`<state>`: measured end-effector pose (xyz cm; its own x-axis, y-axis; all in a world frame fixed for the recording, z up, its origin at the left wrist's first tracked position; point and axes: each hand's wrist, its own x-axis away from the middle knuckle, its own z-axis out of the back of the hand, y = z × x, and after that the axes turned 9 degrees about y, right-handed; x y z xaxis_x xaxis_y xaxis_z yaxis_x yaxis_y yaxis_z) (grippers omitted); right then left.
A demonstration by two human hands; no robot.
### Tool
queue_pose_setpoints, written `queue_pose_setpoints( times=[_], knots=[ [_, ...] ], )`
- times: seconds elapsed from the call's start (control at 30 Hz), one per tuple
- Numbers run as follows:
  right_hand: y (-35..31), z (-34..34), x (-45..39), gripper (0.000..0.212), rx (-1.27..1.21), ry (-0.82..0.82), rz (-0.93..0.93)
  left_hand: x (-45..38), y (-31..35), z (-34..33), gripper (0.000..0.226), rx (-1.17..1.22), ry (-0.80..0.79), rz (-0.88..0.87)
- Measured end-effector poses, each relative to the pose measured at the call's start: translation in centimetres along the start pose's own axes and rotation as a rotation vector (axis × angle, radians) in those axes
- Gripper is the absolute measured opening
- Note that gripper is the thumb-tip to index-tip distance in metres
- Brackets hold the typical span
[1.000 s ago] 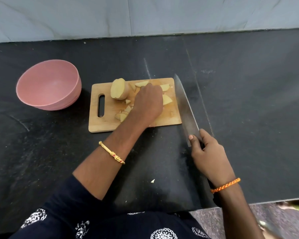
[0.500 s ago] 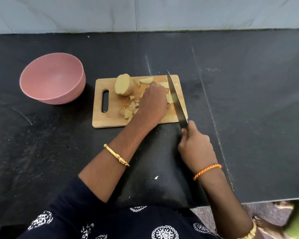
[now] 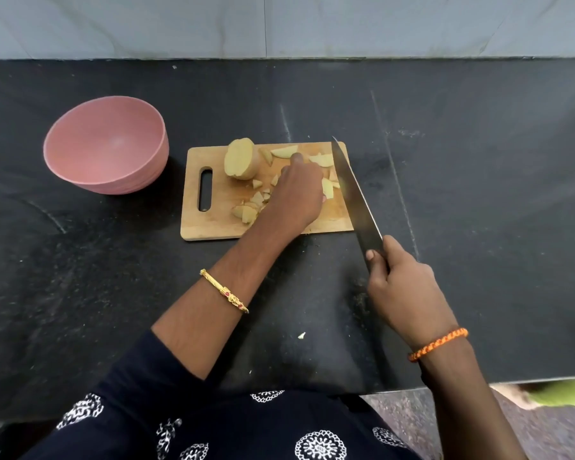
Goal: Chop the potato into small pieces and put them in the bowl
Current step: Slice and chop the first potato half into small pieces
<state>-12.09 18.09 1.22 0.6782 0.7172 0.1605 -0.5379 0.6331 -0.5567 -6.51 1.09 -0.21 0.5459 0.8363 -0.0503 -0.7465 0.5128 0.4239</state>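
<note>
Gripping the knife, the right hand hovers; the left hand pinches potato pieces.

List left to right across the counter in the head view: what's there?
bowl → board slot end → potato half → left hand holding a piece → knife → right hand

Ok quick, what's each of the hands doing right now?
Left hand: fingers curled down onto a potato piece on the cutting board.
Right hand: grips the knife handle.
</note>
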Motion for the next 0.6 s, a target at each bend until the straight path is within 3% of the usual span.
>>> queue_pose_setpoints(
  times=[0.6],
  knots=[
    [-1.4,-2.2,-2.3,0.015,-0.002,-0.004,0.024,-1.8,-0.7,0.0,0.034,0.071,-0.019,0.064]
  ],
)
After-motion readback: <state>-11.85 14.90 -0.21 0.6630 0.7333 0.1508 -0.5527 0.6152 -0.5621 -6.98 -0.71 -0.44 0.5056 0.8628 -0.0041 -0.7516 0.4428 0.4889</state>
